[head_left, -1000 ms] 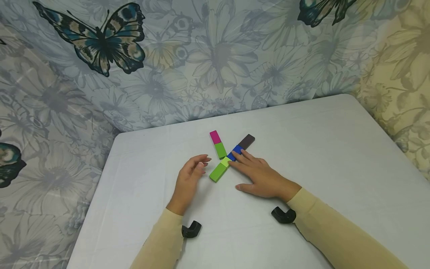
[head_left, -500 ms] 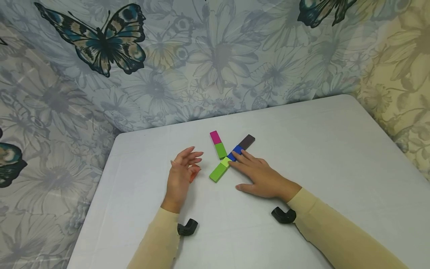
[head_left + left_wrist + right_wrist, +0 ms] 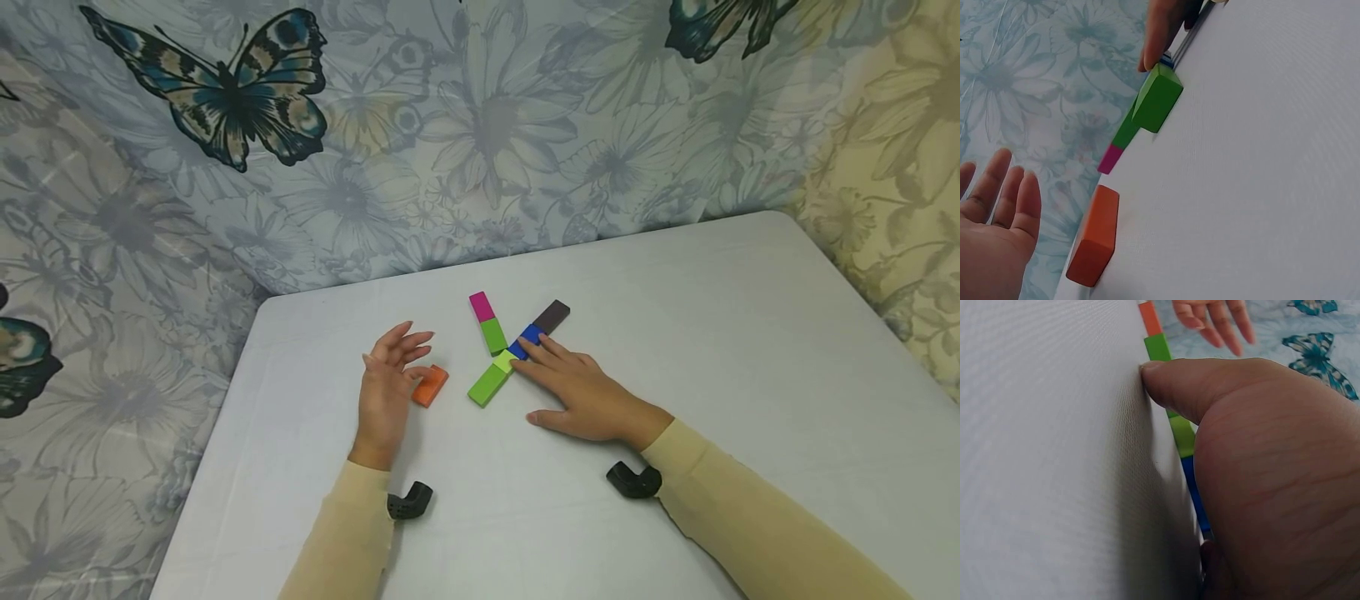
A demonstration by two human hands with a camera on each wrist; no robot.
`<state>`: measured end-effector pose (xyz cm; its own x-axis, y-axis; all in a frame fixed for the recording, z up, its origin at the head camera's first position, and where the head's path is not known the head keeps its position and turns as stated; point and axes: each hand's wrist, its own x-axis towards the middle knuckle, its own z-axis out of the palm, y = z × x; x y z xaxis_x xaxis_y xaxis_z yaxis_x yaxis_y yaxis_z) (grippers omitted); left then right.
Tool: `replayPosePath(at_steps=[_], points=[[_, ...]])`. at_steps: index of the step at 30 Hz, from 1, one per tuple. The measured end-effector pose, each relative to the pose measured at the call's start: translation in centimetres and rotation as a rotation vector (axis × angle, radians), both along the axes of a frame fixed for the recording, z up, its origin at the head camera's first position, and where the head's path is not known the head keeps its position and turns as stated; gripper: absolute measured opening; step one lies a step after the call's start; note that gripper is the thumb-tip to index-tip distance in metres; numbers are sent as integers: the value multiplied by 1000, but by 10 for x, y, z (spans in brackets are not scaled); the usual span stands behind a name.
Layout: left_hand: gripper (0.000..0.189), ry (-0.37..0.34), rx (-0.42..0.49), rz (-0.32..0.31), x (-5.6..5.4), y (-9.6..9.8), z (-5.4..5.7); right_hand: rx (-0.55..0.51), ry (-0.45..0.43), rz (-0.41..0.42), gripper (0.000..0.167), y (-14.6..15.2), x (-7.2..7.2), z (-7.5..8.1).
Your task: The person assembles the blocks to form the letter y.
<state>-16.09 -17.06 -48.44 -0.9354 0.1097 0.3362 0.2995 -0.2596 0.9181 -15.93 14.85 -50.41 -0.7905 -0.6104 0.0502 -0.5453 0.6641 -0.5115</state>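
Observation:
My left hand is raised with relaxed fingers, its palm turned up in the left wrist view. Beside its little finger an orange block lies on the table, a visible gap from the hand in the left wrist view. My right hand lies spread, fingertips on a blue block and at the edge of a lime block. These sit in a slanting row between a green block and a dark brown block. A second green block and a magenta block branch off up-left.
All the blocks lie on a white-covered table. Behind it stands a wall with flower and butterfly prints. A black wrist mount sticks out by the right sleeve, another mount by the left.
My left hand has drawn away to the left and turned its palm up, uncovering the orange block on the table. The right hand and the other blocks have stayed put.

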Motion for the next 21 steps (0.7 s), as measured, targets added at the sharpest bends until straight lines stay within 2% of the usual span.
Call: replayPosePath(at_steps=[6,12,16,21], points=[[79,-40,-30,66,-2,-6,-2,-3,2,1,84,0,-1,-1],[60,-98,-80,110,-3,-9,-4,-4,4,2,84,0,-1,-2],[53,-157,-205,122,-5,-13,-9,-4,6,1,84,0,0,-2],[56,-221,-347,127,-8,-15,-16,2,4,0,84,0,-1,-2]])
